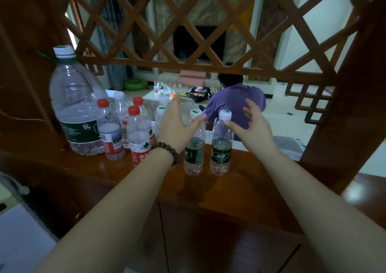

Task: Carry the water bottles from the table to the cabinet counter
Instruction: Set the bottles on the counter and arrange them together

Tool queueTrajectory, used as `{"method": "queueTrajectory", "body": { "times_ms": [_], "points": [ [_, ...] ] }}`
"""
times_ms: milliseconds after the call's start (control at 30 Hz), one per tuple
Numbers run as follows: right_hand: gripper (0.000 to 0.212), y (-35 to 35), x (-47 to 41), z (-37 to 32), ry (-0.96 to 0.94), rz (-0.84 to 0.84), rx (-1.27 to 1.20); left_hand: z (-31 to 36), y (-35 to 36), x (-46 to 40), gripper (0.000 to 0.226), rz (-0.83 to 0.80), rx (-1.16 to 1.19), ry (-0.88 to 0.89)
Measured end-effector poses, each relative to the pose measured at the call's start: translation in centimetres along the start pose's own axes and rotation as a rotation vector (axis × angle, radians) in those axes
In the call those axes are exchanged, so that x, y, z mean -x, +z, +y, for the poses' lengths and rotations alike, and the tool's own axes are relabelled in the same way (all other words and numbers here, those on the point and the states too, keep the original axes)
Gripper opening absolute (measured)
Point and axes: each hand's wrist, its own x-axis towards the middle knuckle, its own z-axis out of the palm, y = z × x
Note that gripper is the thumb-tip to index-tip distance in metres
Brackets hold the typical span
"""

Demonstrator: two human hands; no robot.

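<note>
**Two upright bottles, one beneath each open hand**

Two green-labelled bottles stand upright, side by side and just apart, near the front of the wooden table. The left one [194, 145] sits directly under the left hand [177, 124]; the right one [221, 145] sits under the right hand [250, 126]. Each hand is nearer its own bottle, so neither arm needs to cross.

Both grips are spread, fingers fanned, holding nothing. The left thumb lies beside the left bottle's white cap; the right thumb tip meets the right bottle's neck just under its cap. Whether either truly touches, I cannot tell.

Both long axes are vertical, so any grasp would come from the side, around the neck or body. Further left stand red-capped bottles [139, 134] and a large jug [77, 105]. More bottles [157, 88] remain on the low far table beyond the lattice.
</note>
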Motion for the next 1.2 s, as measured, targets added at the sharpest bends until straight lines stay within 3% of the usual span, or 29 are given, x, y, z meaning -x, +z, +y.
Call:
{"method": "queueTrajectory", "body": {
  "times_ms": [267, 667, 1033, 1200],
  "points": [
    [0.058, 0.5, -3.5, -7.9, -0.269, -0.14, 0.024, 1.2, -8.8, -2.0, 0.058, 0.123, -0.234, 0.125],
    [0.04, 12.0, -9.4, -14.1, -0.44, -0.515, 0.105, -7.0, -20.9, -3.2, 0.066, 0.139, -0.444, -0.043],
    [0.059, 25.2, -16.9, -18.4, -0.418, -0.791, 0.412, -15.6, -22.1, -10.1, 0.069, -0.134, -0.362, -0.048],
    [0.062, 28.4, -17.8, -18.1, -0.45, -0.919, 0.576, -17.2, -20.3, -11.7, 0.048, -0.188, -0.318, -0.046]
  ]
}}
